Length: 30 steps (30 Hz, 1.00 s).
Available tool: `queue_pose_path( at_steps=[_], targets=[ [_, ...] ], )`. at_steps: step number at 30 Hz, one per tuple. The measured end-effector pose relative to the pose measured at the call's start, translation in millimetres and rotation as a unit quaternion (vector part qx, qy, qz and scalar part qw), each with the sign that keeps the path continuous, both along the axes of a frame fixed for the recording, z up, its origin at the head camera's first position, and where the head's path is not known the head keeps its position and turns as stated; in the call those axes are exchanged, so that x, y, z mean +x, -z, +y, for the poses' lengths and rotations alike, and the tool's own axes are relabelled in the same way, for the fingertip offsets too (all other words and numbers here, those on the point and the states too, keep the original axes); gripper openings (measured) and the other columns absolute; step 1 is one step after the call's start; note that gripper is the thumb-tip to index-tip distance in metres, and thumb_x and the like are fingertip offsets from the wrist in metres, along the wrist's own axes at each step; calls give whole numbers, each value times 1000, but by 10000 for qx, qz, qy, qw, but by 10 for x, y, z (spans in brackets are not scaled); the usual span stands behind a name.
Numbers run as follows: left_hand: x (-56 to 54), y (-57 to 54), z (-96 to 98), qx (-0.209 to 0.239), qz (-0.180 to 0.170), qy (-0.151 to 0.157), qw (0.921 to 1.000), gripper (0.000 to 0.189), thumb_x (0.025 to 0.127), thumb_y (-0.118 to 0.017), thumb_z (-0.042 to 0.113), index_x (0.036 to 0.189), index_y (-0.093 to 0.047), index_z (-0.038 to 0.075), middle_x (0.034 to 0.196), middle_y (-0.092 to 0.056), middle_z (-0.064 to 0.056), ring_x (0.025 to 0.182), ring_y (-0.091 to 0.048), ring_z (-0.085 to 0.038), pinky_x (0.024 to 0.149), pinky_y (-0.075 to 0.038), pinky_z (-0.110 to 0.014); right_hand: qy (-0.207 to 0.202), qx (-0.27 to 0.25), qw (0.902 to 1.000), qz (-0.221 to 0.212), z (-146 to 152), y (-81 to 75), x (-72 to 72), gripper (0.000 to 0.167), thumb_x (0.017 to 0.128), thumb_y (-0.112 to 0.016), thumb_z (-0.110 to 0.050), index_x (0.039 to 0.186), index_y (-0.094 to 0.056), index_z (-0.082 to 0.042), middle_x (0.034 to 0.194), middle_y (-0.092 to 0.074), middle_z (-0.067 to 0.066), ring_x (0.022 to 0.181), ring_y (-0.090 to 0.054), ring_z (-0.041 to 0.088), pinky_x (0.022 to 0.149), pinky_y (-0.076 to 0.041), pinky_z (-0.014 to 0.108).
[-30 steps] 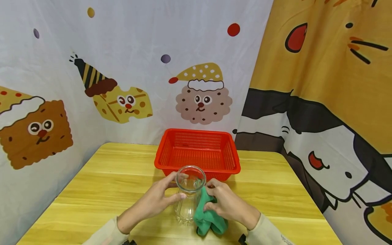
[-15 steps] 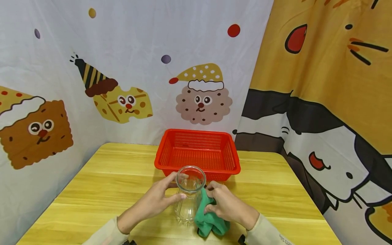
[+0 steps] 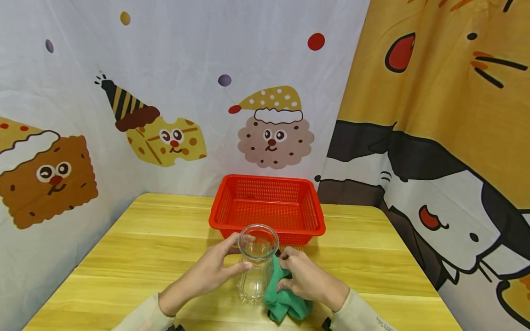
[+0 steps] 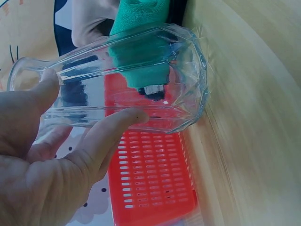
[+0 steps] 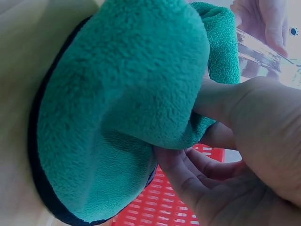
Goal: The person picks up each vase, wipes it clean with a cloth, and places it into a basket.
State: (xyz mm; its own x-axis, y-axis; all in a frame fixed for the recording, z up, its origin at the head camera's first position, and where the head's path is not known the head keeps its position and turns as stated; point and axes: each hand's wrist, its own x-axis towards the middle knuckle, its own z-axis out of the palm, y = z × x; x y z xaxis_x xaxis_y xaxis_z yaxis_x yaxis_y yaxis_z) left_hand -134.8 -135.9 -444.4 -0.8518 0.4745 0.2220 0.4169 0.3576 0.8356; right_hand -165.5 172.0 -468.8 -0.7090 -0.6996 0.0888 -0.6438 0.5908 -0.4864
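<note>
A clear glass vase (image 3: 252,285) with a thick round rim stands upright on the table, its base faceted. My left hand (image 3: 211,269) grips it from the left, thumb on the near side and fingers behind; the left wrist view shows fingertips against the glass (image 4: 89,80). At the vase's right side my right hand (image 3: 308,276) pinches a bunched green towel (image 3: 285,301) with dark edging. In the right wrist view the fluffy towel (image 5: 122,94) hangs in folds from the thumb and fingers. Whether the towel touches the glass is hard to tell.
Behind the vase sits a red perforated plastic basket (image 3: 267,211), with nothing seen inside. The wooden table (image 3: 157,239) ends at a printed curtain (image 3: 178,55) at the back and sides.
My right hand and the lower folds of the towel have shifted very slightly right, by a few pixels. The left hand and the vase have stayed in place.
</note>
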Motion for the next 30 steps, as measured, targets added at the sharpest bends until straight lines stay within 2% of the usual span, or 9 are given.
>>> queue_pose_path(
  at_steps=[4, 9, 11, 13, 15, 17, 20, 26, 30],
  targets=[
    [5, -5, 3, -5, 5, 1, 10000, 60, 112, -81, 37, 165, -58, 21, 161, -73, -12, 142, -74, -52, 120, -56, -81, 7, 82, 10000, 11, -4, 10, 11, 17, 94, -99, -23, 93, -84, -16, 125, -74, 10, 110, -79, 23, 90, -69, 22],
    [17, -18, 8, -32, 8, -29, 10000, 58, 112, -81, 38, 163, -59, 21, 159, -73, -15, 142, -74, -52, 121, -55, -81, 19, 198, 9998, -4, -15, 9, 28, 46, 93, -100, -22, 71, -59, -22, 122, -73, 9, 109, -79, 23, 89, -69, 19],
    [19, -20, 10, -34, 13, -32, 10000, 58, 112, -81, 38, 163, -59, 21, 160, -73, -15, 142, -75, -52, 120, -55, -81, 26, 194, 9998, 15, -20, 4, 32, 47, 93, -100, -21, 71, -59, -21, 121, -73, 10, 110, -80, 25, 89, -69, 20],
    [17, -20, 9, -36, 20, -25, 10000, 58, 112, -81, 38, 163, -58, 21, 160, -73, -14, 142, -75, -52, 120, -55, -82, 43, 165, 9999, 6, -24, -2, 35, 32, 92, -101, -20, 78, -72, -17, 121, -75, 11, 111, -80, 27, 90, -70, 22],
    [12, -19, 7, -46, 19, -24, 10000, 58, 112, -81, 38, 163, -58, 20, 159, -73, -14, 142, -75, -51, 119, -56, -82, 72, 124, 9999, -58, -25, -8, 35, 18, 92, -101, -19, 94, -85, -10, 124, -77, 14, 114, -81, 30, 92, -71, 25],
    [10, -16, 5, -42, -14, -32, 10000, 57, 112, -81, 37, 161, -59, 19, 158, -73, -15, 141, -75, -51, 118, -56, -82, 104, 68, 9998, -123, -23, -9, 36, 32, 92, -101, -18, 118, -90, -5, 128, -80, 17, 117, -80, 32, 94, -72, 28],
    [6, -11, 1, -57, -46, -79, 9999, 54, 112, -82, 36, 159, -60, 19, 156, -74, -15, 141, -76, -48, 118, -57, -81, 159, -40, 9996, -236, -20, -5, 28, 51, 92, -101, -20, 137, -84, -2, 133, -82, 17, 120, -80, 27, 95, -70, 26],
    [7, 5, 7, -71, -5, -55, 10000, 56, 112, -81, 36, 160, -59, 19, 156, -74, -14, 141, -76, -48, 118, -57, -80, 324, -325, 9980, -438, -14, 6, 21, 62, 88, -104, -20, 143, -81, 0, 127, -85, 14, 102, -71, 3, 82, -61, 17],
    [7, 3, 6, -56, 42, -54, 10000, 55, 112, -81, 36, 159, -60, 18, 155, -75, -15, 140, -76, -49, 118, -57, -80, 470, -408, 9966, -541, -20, 14, 16, 66, 86, -106, -19, 143, -80, 1, 123, -85, 13, 91, -61, 0, 74, -54, 17]
  ],
)
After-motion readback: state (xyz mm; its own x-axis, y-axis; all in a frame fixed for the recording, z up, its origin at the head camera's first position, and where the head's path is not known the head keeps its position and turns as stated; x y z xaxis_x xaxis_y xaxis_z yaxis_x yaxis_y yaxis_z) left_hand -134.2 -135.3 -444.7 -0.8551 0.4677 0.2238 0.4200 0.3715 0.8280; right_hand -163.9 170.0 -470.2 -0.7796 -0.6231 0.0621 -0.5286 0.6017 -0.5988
